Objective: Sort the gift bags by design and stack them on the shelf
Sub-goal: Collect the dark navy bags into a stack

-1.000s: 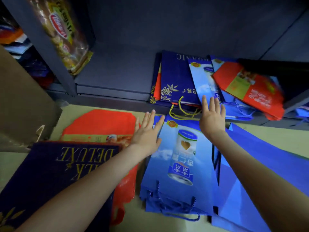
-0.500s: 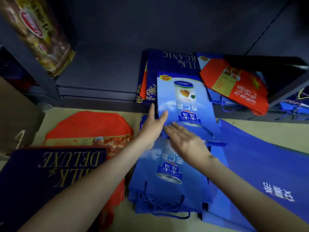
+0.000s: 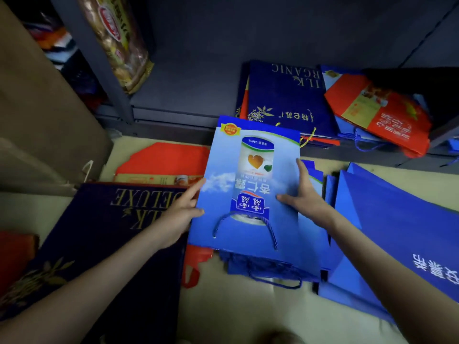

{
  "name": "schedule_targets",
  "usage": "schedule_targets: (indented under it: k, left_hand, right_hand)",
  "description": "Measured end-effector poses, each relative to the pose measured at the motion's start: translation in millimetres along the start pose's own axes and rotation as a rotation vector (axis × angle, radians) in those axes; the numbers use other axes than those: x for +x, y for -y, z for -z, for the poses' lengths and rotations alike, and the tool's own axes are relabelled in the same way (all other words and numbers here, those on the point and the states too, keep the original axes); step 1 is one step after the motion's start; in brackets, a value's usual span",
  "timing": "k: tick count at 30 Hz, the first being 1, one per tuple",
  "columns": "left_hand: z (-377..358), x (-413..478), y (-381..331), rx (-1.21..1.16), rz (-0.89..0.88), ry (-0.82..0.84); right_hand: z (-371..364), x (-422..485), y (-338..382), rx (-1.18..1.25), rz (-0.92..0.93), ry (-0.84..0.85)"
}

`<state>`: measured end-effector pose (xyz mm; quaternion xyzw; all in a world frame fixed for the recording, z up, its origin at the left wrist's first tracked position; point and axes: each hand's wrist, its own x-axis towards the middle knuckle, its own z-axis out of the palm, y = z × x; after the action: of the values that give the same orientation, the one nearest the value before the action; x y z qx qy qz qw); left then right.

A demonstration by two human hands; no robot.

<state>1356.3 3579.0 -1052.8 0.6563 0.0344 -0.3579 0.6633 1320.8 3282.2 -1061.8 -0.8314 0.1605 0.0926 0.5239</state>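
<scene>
Both hands are holding one light-blue bag (image 3: 250,189) with a can printed on it, dead centre, flat and face up. It's hanging just over the pile of same-print bags (image 3: 273,269) on the floor, far edge reaching toward the shelf (image 3: 186,95) at 12 o'clock. The left hand (image 3: 178,214) is gripping the left edge. The right hand (image 3: 305,194) is pinching the right edge – thumb on the print, forefinger running along the side.

Step in hand, as I'm reading it: moving this design from floor to shelf.

On the shelf, a navy bag (image 3: 285,95) is lying at 1 o'clock and a red bag (image 3: 380,115) at 2 o'clock, with light-blue corners peeking out between them. Next move is calling for a flat slide onto that matching stack – not onto the navy one.

Waiting on the floor: navy "DELUXE" bag (image 3: 106,232) at 8, red bag (image 3: 164,160) at 10, plain blue bags (image 3: 397,219) at 4.
</scene>
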Motion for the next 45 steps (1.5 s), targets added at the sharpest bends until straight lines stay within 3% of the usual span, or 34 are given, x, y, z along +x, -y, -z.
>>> schedule_targets:
  k: [6,11,14,17,22,26,30,38,45]
  left_hand:
    - [-2,-3,16,0.581,0.3,0.289]
    - [-34,21,16,0.899,0.093,0.073]
    - [-58,38,13,1.053,0.033,0.055]
    - [-74,48,9,1.22,0.036,0.108]
    - [-81,55,-13,1.512,0.014,0.093]
    - [-80,61,-29,1.456,-0.12,-0.091]
    - [-76,70,-39,1.529,-0.278,-0.224]
    - [-50,86,-47,1.559,-0.303,-0.29]
    - [-42,93,-47,1.445,-0.243,-0.241]
  right_hand:
    - [-16,-22,-35,-0.36,-0.208,0.253]
    - [0,-27,-54,-0.371,-0.267,0.0]
    - [13,-23,-62,-0.395,-0.355,-0.068]
    - [29,-16,-61,-0.704,-0.449,-0.065]
    - [43,17,-20,-0.86,-0.082,-0.349]
    - [37,54,16,-0.962,0.136,-0.405]
    - [20,94,39,-1.104,0.252,-0.316]
    - [6,161,46,-1.422,0.202,-0.172]
    - [23,154,53,-1.624,0.445,-0.221]
